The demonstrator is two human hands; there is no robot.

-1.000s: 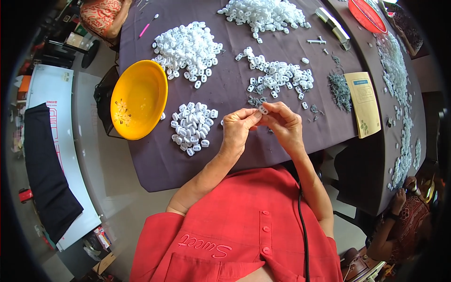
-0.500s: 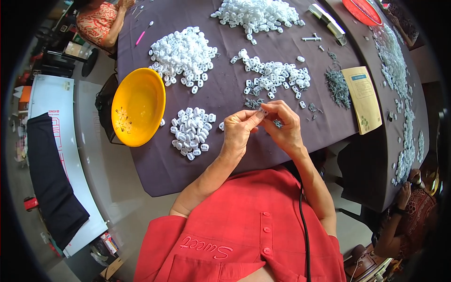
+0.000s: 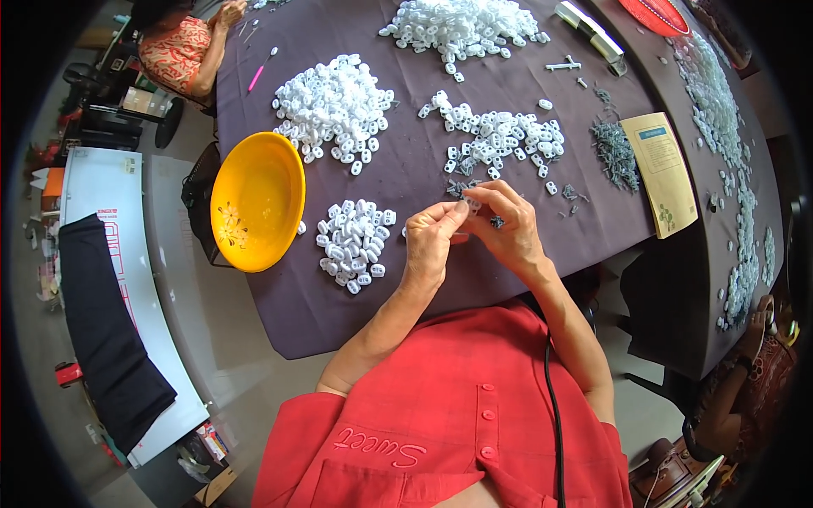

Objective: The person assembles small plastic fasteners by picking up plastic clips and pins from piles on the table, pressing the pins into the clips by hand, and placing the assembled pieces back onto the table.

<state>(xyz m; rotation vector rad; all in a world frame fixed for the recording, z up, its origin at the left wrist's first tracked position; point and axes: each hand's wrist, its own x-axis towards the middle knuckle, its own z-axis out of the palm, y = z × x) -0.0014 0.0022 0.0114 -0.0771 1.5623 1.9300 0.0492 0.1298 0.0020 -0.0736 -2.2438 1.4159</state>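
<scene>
Above the near part of the dark tablecloth, my left hand [image 3: 432, 240] and my right hand [image 3: 511, 227] meet fingertip to fingertip. Both pinch a small white oval plastic piece [image 3: 473, 203], mostly hidden by the fingers. Just beyond the fingers lie small grey plastic parts [image 3: 460, 188], and others show under my right hand. A loose heap of white pieces with two holes [image 3: 508, 135] spreads farther out. To the left of my left hand sits a smaller pile of white oval pieces [image 3: 356, 241].
Bigger white heaps [image 3: 334, 106] [image 3: 457, 30] stand farther back. A yellow bowl [image 3: 275, 182] is at the table's left edge. At right lie a grey heap [image 3: 616, 157] and a tan booklet [image 3: 665, 173]. Co-workers sit at far left [image 3: 174, 51] and lower right [image 3: 745, 389].
The whole view has shifted slightly, with the table's things a little farther right and down. My hands stay together at the same spot, fingers still pinching the small white piece.
</scene>
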